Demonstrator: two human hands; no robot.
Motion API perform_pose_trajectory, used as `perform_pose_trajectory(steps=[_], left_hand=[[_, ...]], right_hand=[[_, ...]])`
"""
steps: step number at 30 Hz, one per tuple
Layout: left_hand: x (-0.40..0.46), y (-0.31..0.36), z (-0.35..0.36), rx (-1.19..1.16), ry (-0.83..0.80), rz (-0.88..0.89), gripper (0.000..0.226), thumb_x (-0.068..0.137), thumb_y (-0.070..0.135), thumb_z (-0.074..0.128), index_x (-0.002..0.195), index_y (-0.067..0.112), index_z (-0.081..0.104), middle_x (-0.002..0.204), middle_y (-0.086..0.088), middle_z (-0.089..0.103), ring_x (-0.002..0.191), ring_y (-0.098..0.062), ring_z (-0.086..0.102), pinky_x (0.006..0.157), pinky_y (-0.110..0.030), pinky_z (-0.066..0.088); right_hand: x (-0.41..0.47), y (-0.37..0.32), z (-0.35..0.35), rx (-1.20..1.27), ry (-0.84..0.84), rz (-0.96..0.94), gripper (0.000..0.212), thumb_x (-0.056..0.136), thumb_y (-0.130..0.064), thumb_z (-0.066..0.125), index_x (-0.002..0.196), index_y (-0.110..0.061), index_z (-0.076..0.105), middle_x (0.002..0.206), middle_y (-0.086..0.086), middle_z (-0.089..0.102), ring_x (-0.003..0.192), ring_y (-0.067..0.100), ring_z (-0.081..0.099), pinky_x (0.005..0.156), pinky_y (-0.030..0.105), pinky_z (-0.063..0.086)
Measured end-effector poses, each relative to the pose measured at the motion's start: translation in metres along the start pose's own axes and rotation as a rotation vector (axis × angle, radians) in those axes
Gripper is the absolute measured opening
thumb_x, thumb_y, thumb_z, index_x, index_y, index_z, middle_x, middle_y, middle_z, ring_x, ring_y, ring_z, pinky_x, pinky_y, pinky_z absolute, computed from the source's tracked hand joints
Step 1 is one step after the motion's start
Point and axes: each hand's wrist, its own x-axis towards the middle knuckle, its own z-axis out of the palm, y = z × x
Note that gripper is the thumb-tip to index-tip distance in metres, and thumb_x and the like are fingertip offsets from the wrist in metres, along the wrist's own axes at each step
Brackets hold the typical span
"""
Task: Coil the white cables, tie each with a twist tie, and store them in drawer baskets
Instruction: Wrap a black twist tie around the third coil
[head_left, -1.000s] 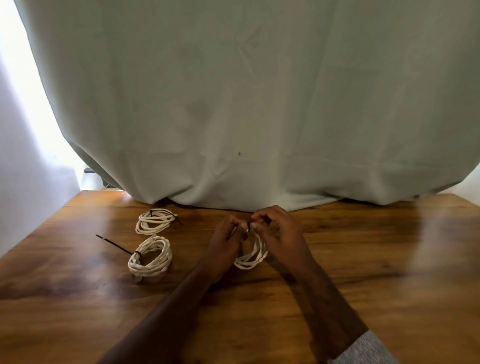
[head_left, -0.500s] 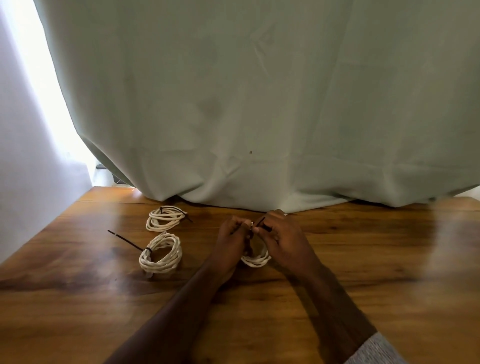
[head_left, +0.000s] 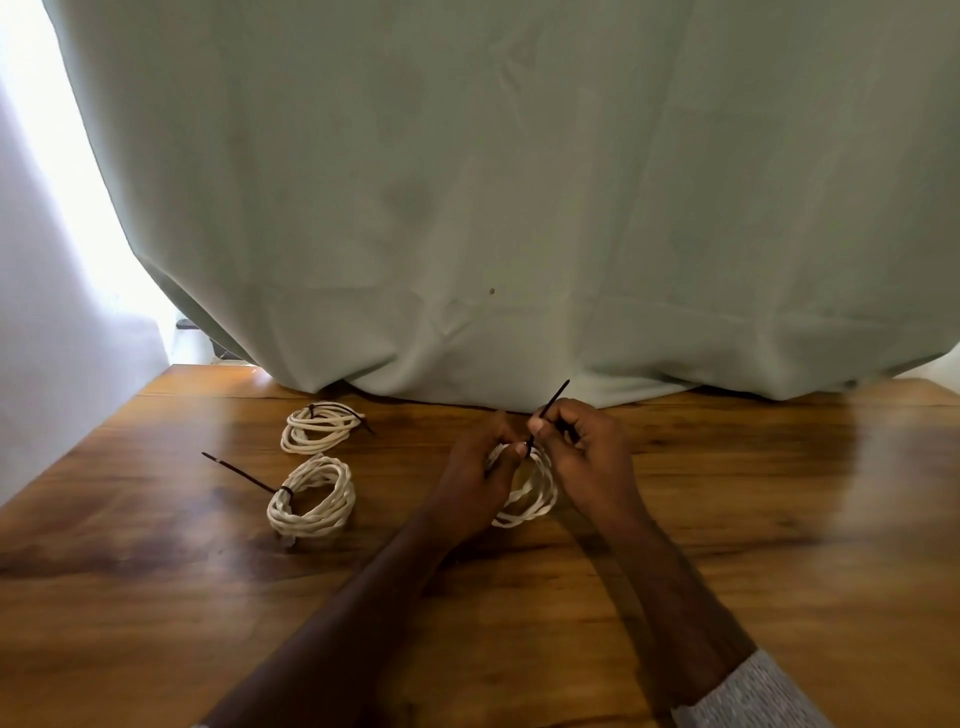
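Observation:
A coiled white cable (head_left: 535, 499) stands on the wooden table (head_left: 753, 519) between my two hands. My left hand (head_left: 480, 478) grips the coil's top. My right hand (head_left: 584, 462) pinches a black tie (head_left: 553, 402) whose free end sticks up and to the right from the coil. Two more white coils lie to the left: the far coil (head_left: 319, 427) with a black tie round it, and the near coil (head_left: 311, 496) with a long black tie tail (head_left: 239, 473) pointing left.
A pale green curtain (head_left: 519, 208) hangs down onto the table's far edge just behind my hands. A white wall and bright window light lie at the left. No drawer or basket is in view.
The black tie's free end now sticks out well above my right hand; earlier it was barely visible between my fingertips. The camera view has shifted slightly left; both tied coils stay put.

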Motion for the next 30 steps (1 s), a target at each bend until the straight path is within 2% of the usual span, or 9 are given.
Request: perform_pose_trajectory(steps=[3,6,9,12,15,18,24,27,30], left_hand=[[-0.001,0.0,0.002,0.02,-0.019,0.069,0.012,0.099,0.006,0.055,0.09,0.0,0.059,0.08,-0.004,0.06,0.072,-0.005,0.057,0.064,-0.017,0.044],[-0.001,-0.002,0.003,0.02,-0.045,0.047,0.017,0.1,0.019,0.052,0.092,0.004,0.057,0.082,-0.006,0.06,0.074,-0.015,0.06,0.064,-0.035,0.049],[-0.007,-0.001,0.0,-0.063,-0.012,-0.091,0.014,0.102,0.014,0.053,0.089,0.012,0.056,0.074,0.008,0.059,0.065,-0.002,0.055,0.06,-0.021,0.045],[-0.011,-0.001,-0.004,-0.281,0.047,-0.301,0.018,0.103,0.014,0.051,0.086,0.012,0.054,0.07,0.001,0.056,0.057,-0.01,0.052,0.053,-0.026,0.044],[-0.008,-0.002,-0.008,-0.473,0.128,-0.44,0.018,0.104,0.009,0.047,0.086,0.007,0.051,0.07,-0.006,0.051,0.051,-0.011,0.048,0.047,-0.026,0.041],[-0.006,-0.002,-0.01,-0.546,0.162,-0.524,0.016,0.103,0.007,0.044,0.089,0.008,0.05,0.069,-0.005,0.049,0.047,-0.008,0.045,0.045,-0.025,0.039],[-0.004,-0.01,-0.015,-0.433,0.228,-0.497,0.015,0.103,0.009,0.047,0.089,0.005,0.053,0.072,-0.009,0.054,0.06,-0.015,0.051,0.053,-0.025,0.045],[-0.004,-0.013,-0.022,-0.169,0.217,-0.451,0.015,0.102,0.017,0.051,0.089,0.012,0.057,0.077,-0.003,0.062,0.065,-0.009,0.055,0.056,-0.017,0.045],[-0.003,-0.019,-0.031,0.035,0.211,-0.421,0.011,0.101,0.019,0.054,0.095,0.014,0.062,0.086,0.004,0.063,0.076,-0.005,0.057,0.061,-0.015,0.043]], right_hand=[[0.0,0.001,0.0,0.042,0.03,0.061,0.027,0.091,-0.005,0.069,0.071,-0.022,0.065,0.066,-0.009,0.064,0.064,0.002,0.058,0.059,0.014,0.043],[0.001,0.004,0.002,0.119,0.021,0.161,0.028,0.093,-0.008,0.068,0.069,-0.023,0.065,0.064,-0.008,0.064,0.062,0.004,0.058,0.061,0.026,0.048],[0.001,0.002,0.004,0.204,-0.012,0.205,0.021,0.093,-0.01,0.07,0.073,-0.018,0.07,0.066,-0.005,0.068,0.066,0.008,0.062,0.063,0.027,0.049],[0.0,-0.003,0.009,0.211,-0.053,0.165,0.006,0.087,-0.007,0.075,0.086,-0.013,0.075,0.082,-0.005,0.075,0.08,0.006,0.069,0.071,0.018,0.052],[-0.004,0.002,0.013,0.147,-0.035,0.163,0.02,0.081,-0.011,0.082,0.098,-0.019,0.075,0.095,-0.008,0.074,0.091,0.004,0.068,0.078,0.017,0.053],[-0.007,0.01,0.013,0.079,-0.017,0.224,0.027,0.079,-0.018,0.084,0.104,-0.024,0.074,0.101,-0.011,0.072,0.092,0.002,0.065,0.08,0.024,0.056],[-0.01,0.015,0.022,0.099,-0.098,0.32,0.035,0.076,-0.018,0.086,0.107,-0.028,0.072,0.1,-0.01,0.075,0.092,0.004,0.07,0.084,0.038,0.061],[-0.007,0.013,0.029,0.102,-0.074,0.331,0.033,0.077,-0.015,0.086,0.104,-0.027,0.072,0.099,-0.011,0.075,0.093,0.003,0.069,0.085,0.038,0.06],[-0.005,0.01,0.038,0.104,-0.049,0.364,0.029,0.079,-0.014,0.084,0.103,-0.026,0.072,0.098,-0.011,0.074,0.092,0.003,0.068,0.084,0.036,0.06]])
